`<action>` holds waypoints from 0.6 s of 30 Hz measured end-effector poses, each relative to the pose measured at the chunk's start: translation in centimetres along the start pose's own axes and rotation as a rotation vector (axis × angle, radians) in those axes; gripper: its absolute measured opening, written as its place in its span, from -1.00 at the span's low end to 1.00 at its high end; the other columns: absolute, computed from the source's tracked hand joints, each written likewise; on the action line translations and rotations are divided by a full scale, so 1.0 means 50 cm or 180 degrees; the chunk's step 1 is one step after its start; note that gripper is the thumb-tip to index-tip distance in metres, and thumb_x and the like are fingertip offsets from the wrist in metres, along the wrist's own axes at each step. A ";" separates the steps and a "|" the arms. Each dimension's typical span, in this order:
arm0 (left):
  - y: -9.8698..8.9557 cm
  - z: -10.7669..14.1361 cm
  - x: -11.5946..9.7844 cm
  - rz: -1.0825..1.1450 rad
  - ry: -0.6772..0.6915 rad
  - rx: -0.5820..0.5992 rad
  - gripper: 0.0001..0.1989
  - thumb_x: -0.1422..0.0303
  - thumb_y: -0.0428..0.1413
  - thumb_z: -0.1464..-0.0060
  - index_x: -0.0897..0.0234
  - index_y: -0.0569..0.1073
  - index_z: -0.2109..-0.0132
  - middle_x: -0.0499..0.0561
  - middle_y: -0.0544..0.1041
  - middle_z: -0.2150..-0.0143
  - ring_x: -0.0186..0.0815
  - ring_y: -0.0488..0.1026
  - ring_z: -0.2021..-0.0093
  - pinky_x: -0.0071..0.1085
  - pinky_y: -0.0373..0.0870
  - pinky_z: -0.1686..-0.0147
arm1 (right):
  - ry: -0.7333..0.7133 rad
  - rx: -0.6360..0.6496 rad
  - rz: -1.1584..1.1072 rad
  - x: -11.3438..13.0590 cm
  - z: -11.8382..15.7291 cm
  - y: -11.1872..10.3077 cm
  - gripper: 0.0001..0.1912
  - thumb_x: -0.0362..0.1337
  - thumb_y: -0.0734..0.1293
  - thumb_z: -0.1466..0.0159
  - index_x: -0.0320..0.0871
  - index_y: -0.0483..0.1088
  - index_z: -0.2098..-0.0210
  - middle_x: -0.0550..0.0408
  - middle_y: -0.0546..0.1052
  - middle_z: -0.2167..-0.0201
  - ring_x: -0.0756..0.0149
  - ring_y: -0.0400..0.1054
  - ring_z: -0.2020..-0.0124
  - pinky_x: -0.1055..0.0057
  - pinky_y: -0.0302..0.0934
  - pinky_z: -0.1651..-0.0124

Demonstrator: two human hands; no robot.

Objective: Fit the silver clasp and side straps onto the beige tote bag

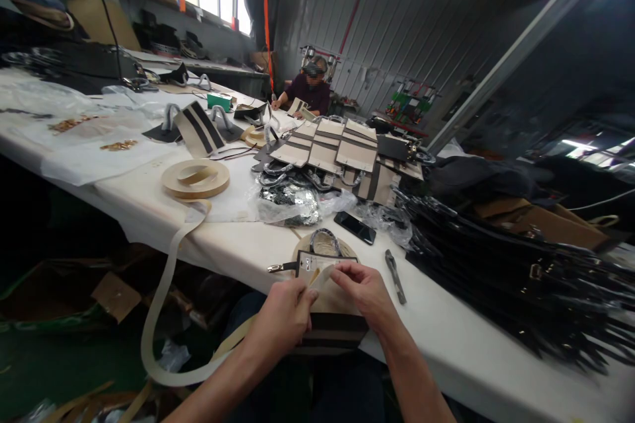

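Observation:
A beige and black striped bag panel (325, 334) lies in front of me at the table edge. A wrapped handle (325, 236) and a dark strap with a metal clip (281, 268) extend from its far end. My left hand (286, 310) is closed over the panel, pinching a pale strip of tape (322, 277) between thumb and fingers. At the strip's other end, the fingertips of my right hand (364, 287) are pinched together on it. From the tape roll (169, 178), a long length loops below the table edge and up behind my left forearm.
A phone (354, 227) and a grey hand tool (395, 276) lie beyond my right hand. Striped bag panels (330, 145) are piled ahead, and dark straps (510, 277) heap up at right. Across the table sits another person (310, 89).

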State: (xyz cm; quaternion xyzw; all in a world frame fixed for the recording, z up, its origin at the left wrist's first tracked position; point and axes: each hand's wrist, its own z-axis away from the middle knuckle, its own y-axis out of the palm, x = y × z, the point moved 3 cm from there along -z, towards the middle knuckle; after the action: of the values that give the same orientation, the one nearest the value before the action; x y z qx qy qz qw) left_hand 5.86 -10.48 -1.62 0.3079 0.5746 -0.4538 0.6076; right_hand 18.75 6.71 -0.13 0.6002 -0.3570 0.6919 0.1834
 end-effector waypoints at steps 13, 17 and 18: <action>0.042 -0.016 0.011 0.1922 -0.0725 0.1031 -0.13 -0.29 0.40 -0.06 0.24 0.36 -0.21 0.17 0.68 0.18 -0.11 0.70 0.30 -0.29 0.63 0.26 | -0.0367 0.0658 0.0757 0.044 -0.003 0.015 -0.71 -0.01 0.43 -0.42 -0.08 0.64 0.24 0.07 0.64 0.28 0.12 0.49 0.19 0.27 0.33 0.08; 0.041 -0.015 0.047 0.1981 -0.0568 0.0768 -0.24 -0.35 0.40 0.00 0.24 0.48 0.05 0.20 0.70 0.19 -0.18 0.65 0.28 -0.33 0.56 0.23 | -0.0488 0.0536 0.1033 0.048 -0.010 0.051 -0.78 -0.16 0.36 -0.45 -0.06 0.61 0.26 0.07 0.64 0.30 0.11 0.53 0.21 0.26 0.37 0.11; 0.051 -0.020 0.045 0.1848 -0.0485 0.0722 -0.24 -0.38 0.36 -0.02 0.23 0.49 0.09 0.17 0.68 0.22 -0.22 0.62 0.33 -0.33 0.55 0.28 | -0.0499 0.0481 0.1206 0.060 -0.005 0.049 -0.79 -0.20 0.36 -0.45 -0.07 0.60 0.28 0.10 0.64 0.33 0.14 0.54 0.23 0.29 0.39 0.13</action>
State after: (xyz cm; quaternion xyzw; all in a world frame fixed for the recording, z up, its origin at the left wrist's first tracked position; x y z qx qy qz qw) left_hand 7.58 -9.02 -4.35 0.4899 0.3613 -0.3443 0.7148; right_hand 16.25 4.71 2.06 0.5863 -0.4237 0.6900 -0.0238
